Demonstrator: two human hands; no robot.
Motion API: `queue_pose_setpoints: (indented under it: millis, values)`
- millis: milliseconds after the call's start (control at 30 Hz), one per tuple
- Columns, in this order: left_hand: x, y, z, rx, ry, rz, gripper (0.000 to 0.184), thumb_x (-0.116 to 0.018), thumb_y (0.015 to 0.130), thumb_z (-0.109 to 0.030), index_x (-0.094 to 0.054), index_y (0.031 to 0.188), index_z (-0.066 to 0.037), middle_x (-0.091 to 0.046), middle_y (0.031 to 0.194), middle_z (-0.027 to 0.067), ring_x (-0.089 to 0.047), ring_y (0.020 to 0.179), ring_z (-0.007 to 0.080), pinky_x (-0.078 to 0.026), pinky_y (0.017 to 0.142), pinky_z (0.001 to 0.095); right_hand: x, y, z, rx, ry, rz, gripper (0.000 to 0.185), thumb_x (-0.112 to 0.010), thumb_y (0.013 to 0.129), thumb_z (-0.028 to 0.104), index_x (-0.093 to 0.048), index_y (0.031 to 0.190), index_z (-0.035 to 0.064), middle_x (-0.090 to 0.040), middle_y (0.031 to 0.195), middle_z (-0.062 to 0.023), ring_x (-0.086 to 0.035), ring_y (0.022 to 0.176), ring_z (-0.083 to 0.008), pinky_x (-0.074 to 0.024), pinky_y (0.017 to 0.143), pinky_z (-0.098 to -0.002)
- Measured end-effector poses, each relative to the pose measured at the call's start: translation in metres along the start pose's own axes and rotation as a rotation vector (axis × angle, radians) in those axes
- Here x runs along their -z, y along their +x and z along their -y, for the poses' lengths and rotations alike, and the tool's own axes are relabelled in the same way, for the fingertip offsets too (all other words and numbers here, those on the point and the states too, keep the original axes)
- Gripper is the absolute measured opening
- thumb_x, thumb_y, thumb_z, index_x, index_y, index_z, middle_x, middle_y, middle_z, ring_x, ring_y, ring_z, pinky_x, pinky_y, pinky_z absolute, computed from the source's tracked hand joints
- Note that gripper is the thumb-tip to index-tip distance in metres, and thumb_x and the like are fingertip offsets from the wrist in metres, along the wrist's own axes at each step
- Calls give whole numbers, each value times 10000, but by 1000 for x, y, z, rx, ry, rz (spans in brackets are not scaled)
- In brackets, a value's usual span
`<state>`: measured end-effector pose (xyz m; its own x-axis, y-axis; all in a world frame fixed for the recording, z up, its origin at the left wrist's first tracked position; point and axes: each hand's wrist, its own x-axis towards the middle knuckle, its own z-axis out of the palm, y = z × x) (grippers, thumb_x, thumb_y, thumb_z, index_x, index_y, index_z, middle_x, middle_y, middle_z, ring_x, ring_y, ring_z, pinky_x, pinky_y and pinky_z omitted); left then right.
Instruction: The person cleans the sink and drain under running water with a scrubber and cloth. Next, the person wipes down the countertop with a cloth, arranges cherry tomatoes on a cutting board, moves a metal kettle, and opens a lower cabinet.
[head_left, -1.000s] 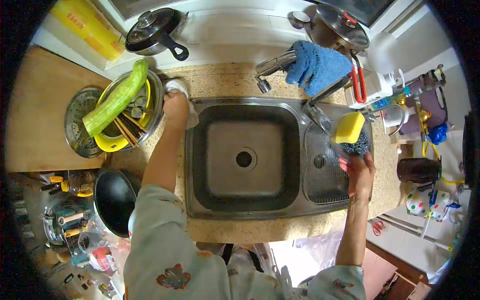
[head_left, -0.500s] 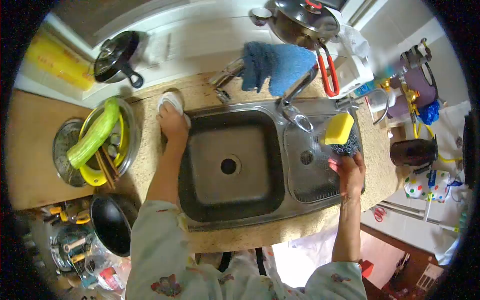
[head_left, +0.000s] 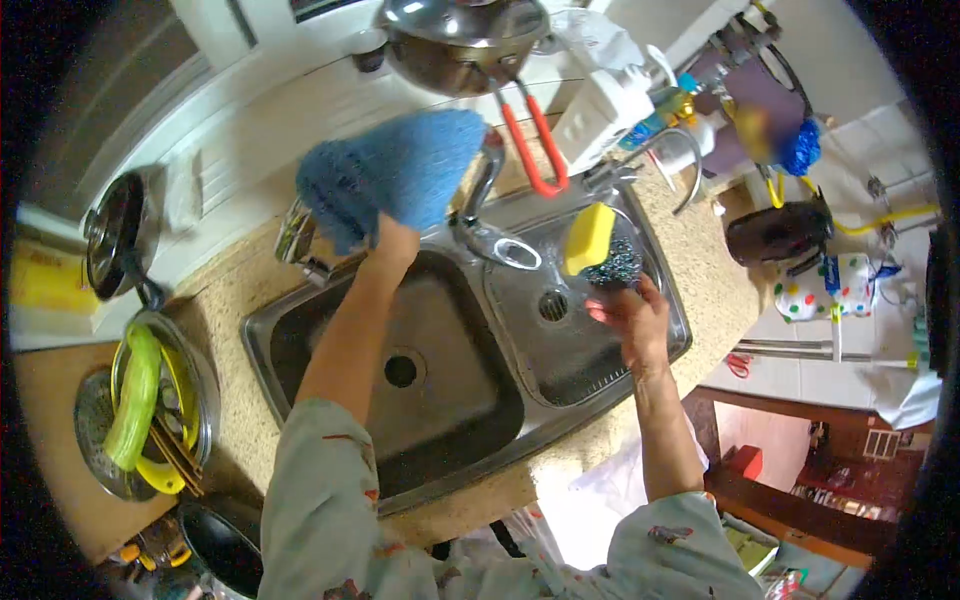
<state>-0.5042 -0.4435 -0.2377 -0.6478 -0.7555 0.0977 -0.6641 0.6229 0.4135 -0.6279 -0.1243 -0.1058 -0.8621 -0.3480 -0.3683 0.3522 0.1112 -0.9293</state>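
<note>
My left hand [head_left: 396, 247] reaches up to the blue towel [head_left: 425, 165] by the tap, with its fingers hidden under the towel's lower edge. I cannot tell whether they grip it. My right hand [head_left: 638, 322] is closed around the lower side of a dark wire scourer [head_left: 613, 262] over the small ribbed basin. A yellow sponge [head_left: 590, 240] stands against the scourer. Between the hands is the chrome tap [head_left: 505, 250]. Below my left forearm lies the large steel sink basin [head_left: 460, 350].
A lidded pot [head_left: 462, 50] with red handles stands behind the tap. At left, a pale green gourd [head_left: 135, 400] lies across bowls beside a black-handled pan [head_left: 115, 235]. A black wok [head_left: 222, 548] sits lower left. A dark kettle [head_left: 780, 235] is at right.
My left hand has left the counter at the sink's left edge and moved up to the blue towel. The white cloth it held is out of sight. The view has turned.
</note>
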Motion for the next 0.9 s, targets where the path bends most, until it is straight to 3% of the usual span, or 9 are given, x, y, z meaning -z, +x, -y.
queue_pose_setpoints:
  millis: [167,333,367,567,733,800,867,900]
  values:
    - [22,31,-27,-339,39,-39,346,-616,783,-186,-605,1105,-59,-613,1128,164,-580,1028,343,-452,875,476,8,8,-5,-19,21,25,363,-436,862,-19,-477,1218,-83,-656,955,-199,-690,701,-286,-600,620,-341]
    - [21,60,-49,-413,52,-52,326,-594,800,-181,-618,1092,-40,-603,1163,175,-558,1076,333,-439,896,460,5,10,-2,-48,-9,14,368,-458,876,9,-464,1235,-71,-652,959,-194,-692,728,-278,-595,648,-338]
    - [25,59,-51,-430,56,-41,322,-589,803,-180,-620,1090,-37,-601,1170,178,-554,1086,331,-437,901,457,2,13,-3,-28,13,33,442,-460,882,2,-377,1305,-97,-631,984,-224,-690,739,-304,-594,653,-357]
    - [86,25,-63,-526,60,81,307,-562,824,-174,-635,1075,-14,-588,1213,191,-528,1144,318,-421,927,438,-38,56,-7,-86,93,18,380,-429,843,-64,-437,1218,-127,-636,895,-258,-691,692,-343,-606,584,-378]
    - [13,-21,45,-277,-41,219,407,-565,766,-62,-558,1173,-44,-583,1103,226,-527,1028,405,-426,884,462,-67,103,-8,-73,44,158,459,-461,851,-45,-346,1285,-138,-620,891,-247,-691,730,-346,-607,624,-397]
    - [25,-42,52,-218,-118,195,472,-566,743,-18,-528,1212,-56,-580,1059,240,-527,981,440,-428,867,472,-82,116,-13,-81,49,158,374,-460,851,-44,-414,1213,-125,-617,889,-247,-693,735,-360,-618,643,-405]
    - [56,-57,35,-253,-159,183,475,-570,735,-9,-531,1206,-61,-583,1060,233,-522,1001,433,-419,862,480,-101,125,-18,-79,29,155,378,-467,871,-26,-392,1227,-128,-614,877,-261,-690,736,-383,-622,662,-420]
    - [58,-62,35,-269,-182,176,477,-571,732,-5,-533,1203,-64,-584,1061,230,-519,1010,430,-415,860,485,-112,127,-21,-94,82,162,366,-452,861,-39,-438,1218,-123,-626,893,-253,-688,680,-361,-617,585,-407]
